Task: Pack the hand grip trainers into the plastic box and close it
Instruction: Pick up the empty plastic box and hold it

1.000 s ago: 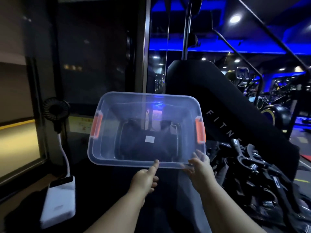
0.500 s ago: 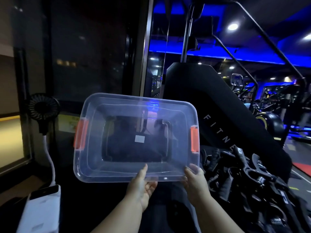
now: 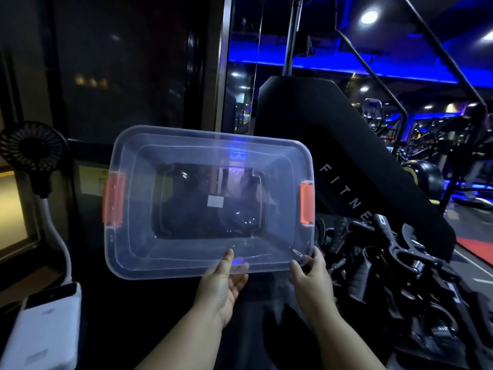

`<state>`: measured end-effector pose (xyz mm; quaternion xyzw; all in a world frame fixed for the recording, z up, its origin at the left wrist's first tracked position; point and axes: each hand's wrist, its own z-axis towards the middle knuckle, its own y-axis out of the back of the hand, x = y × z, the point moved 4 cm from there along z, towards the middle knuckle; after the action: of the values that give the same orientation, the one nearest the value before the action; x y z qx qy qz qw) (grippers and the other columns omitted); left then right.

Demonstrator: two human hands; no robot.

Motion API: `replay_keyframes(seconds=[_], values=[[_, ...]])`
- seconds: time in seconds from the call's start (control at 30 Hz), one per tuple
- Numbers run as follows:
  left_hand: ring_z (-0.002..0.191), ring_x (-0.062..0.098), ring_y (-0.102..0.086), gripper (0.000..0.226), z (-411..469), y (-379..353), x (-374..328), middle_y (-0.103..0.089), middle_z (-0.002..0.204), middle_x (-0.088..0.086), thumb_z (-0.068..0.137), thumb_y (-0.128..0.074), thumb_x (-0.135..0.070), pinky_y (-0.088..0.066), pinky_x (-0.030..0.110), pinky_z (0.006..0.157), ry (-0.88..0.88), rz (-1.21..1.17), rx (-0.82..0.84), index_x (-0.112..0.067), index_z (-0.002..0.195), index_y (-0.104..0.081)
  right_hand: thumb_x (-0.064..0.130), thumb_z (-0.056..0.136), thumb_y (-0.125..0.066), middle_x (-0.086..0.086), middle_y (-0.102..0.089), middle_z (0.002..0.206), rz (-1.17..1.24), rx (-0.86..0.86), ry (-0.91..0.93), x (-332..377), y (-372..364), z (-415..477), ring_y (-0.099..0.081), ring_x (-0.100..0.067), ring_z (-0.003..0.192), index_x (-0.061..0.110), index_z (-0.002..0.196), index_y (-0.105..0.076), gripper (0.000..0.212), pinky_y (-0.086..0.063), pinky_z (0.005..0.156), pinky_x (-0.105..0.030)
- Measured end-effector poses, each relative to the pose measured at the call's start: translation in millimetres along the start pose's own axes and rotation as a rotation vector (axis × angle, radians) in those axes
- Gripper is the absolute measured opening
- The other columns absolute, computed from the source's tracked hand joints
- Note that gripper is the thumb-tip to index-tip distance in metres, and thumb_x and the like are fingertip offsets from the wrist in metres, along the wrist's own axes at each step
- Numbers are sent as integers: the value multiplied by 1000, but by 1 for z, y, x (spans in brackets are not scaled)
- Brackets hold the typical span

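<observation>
Left hand (image 3: 222,288) and right hand (image 3: 313,281) grasp clear orange-latched plastic box (image 3: 138,209) by near rim. Black hand grip trainers (image 3: 394,265) heaped along right edge of worktop (image 3: 138,303); blue-lit gym.

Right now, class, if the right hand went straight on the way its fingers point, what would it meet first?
The plastic box. The right hand grips its near right corner, fingers pointing up and away, so it would push into the box's wall; the orange latch lies beyond, though depth is unclear.
</observation>
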<state>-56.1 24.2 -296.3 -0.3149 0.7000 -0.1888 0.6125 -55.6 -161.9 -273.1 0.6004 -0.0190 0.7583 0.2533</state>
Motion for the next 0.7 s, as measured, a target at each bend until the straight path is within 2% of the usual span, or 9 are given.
replay_keyframes(seconds=[0.07,0.13,0.2,0.27,0.33,0.4,0.5,0.6,0.7], values=[[74,18,-70,19,-4,4,2,-72,86,13,89,-63,-21,-53,28,64,-28,5,-36,-6,98,-56,13,83,-65,-2,-61,120,-67,-2,19,3,0,-4,-64,-15,97,18,139,-39,61,-48,92,-36],[78,20,-68,15,-9,7,4,-69,86,13,89,-63,-18,-52,29,66,-63,48,-106,-6,93,-55,11,80,-67,0,-61,120,-62,13,17,4,0,-6,-66,-13,94,22,140,-36,68,-49,93,-38],[72,19,-65,17,-12,11,4,-68,78,11,89,-64,-20,-51,28,63,-124,131,-189,-5,85,-57,15,78,-69,0,-61,119,-44,11,-10,1,2,-7,-66,-16,96,27,141,-35,72,-49,93,-43],[67,17,-62,21,-16,14,1,-67,74,8,88,-65,-21,-50,26,59,-184,193,-248,-5,76,-60,20,80,-70,-1,-63,110,9,5,-31,-5,3,-7,-65,-21,94,28,139,-37,68,-51,90,-48],[65,15,-61,24,-19,18,-3,-67,73,6,87,-67,-24,-49,25,56,-209,238,-270,-6,73,-60,20,83,-67,0,-65,96,87,-2,-37,-10,3,-6,-66,-24,86,32,129,-45,52,-53,85,-50],[66,13,-59,23,-21,22,-8,-66,75,5,85,-69,-26,-48,23,54,-202,275,-266,-6,77,-60,15,87,-63,1,-66,86,147,9,-41,-12,1,-3,-68,-21,76,40,109,-52,34,-55,81,-51],[69,13,-56,24,-24,29,-14,-64,81,5,83,-71,-26,-46,24,55,-195,283,-285,-5,87,-60,8,89,-57,2,-65,78,227,13,-58,-15,-1,-2,-68,-12,64,39,93,-54,31,-57,77,-48],[64,12,-56,34,-27,33,-15,-65,77,6,81,-73,-26,-47,23,54,-239,310,-348,1,97,-60,8,89,-57,2,-64,78,221,5,-53,-14,2,-4,-67,-10,62,37,95,-57,30,-58,73,-47],[54,12,-55,38,-30,30,-14,-67,71,5,82,-72,-29,-47,22,50,-322,389,-375,4,97,-61,10,89,-60,-1,-64,82,183,-15,-44,-11,8,-5,-67,-12,67,23,109,-59,24,-56,78,-48]])
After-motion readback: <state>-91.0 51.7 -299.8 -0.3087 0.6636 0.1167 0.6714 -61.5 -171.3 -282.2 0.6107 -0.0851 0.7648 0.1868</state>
